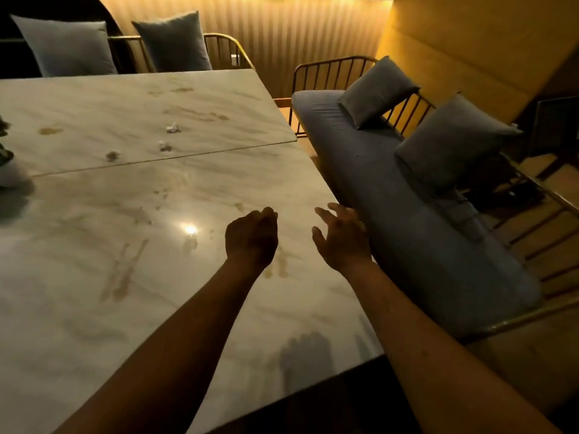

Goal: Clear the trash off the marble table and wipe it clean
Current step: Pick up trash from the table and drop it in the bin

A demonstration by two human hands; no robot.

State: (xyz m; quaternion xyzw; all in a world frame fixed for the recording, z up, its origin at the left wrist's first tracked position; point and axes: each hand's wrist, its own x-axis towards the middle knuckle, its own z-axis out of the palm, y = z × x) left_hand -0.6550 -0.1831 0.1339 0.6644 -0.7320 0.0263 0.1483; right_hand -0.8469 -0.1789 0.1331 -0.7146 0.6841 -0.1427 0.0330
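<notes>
The marble table (94,308) spreads across the left and centre, with brownish smears on it. Small crumpled paper scraps lie on its far half: one (173,128), another (164,146), and a darker one (112,156). A tiny scrap (191,236) sits beside a light glare near the middle. My left hand (252,238) hovers over the table with its fingers curled into a fist; whether it holds anything is hidden. My right hand (340,238) is at the table's right edge with fingers spread and relaxed, holding nothing.
A grey cushioned bench (407,230) with a metal rail back and two grey pillows (376,92) runs along the table's right side. Two more pillows (65,45) stand behind the far edge. A partly cut-off object (6,170) sits at the table's left edge.
</notes>
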